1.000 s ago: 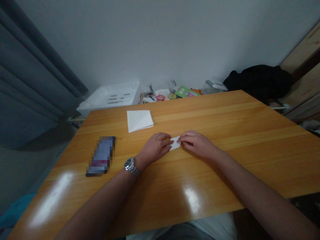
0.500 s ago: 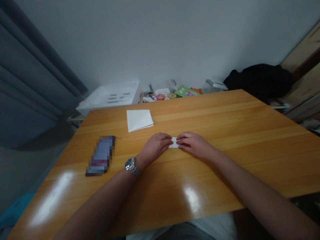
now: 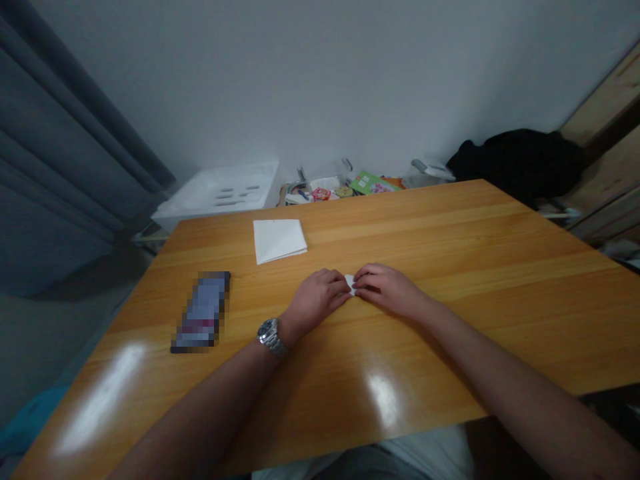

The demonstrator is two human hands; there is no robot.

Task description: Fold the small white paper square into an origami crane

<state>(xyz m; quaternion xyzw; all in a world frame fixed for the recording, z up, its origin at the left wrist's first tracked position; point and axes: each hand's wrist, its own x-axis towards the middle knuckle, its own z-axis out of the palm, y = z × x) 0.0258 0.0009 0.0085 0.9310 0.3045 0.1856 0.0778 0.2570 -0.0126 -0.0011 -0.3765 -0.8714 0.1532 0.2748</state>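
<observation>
The small white paper [image 3: 349,284] is lying near the middle of the tabletop [image 3: 450,247], between the two hands, with only a narrow strip showing; the left hand [image 3: 321,297] is covering its left end, and the right hand [image 3: 393,288] is holding its right end. Both grips are looking nearly closed, fingers and thumb drawn together on the paper with little gap; how hard each is pinching, and whether the paper is folded underneath, I cannot tell. The fingertips of the two hands are standing close together but apart, and both forearms are reaching in low from the near edge.

For handling so little paper, working low against the hard surface is looking sound; one hand should be anchoring its end firmly while the other is doing the finer work, because two hands pulling at once would be risking a skew or a tear; light, even fingertip pressure should be serving better than a squeeze, and keeping the edges in sight would be helping alignment. The lined paper [image 3: 279,241] is lying beyond the left hand, and the phone [image 3: 204,313] is resting to its left; both are sitting well clear of the fingers.
</observation>
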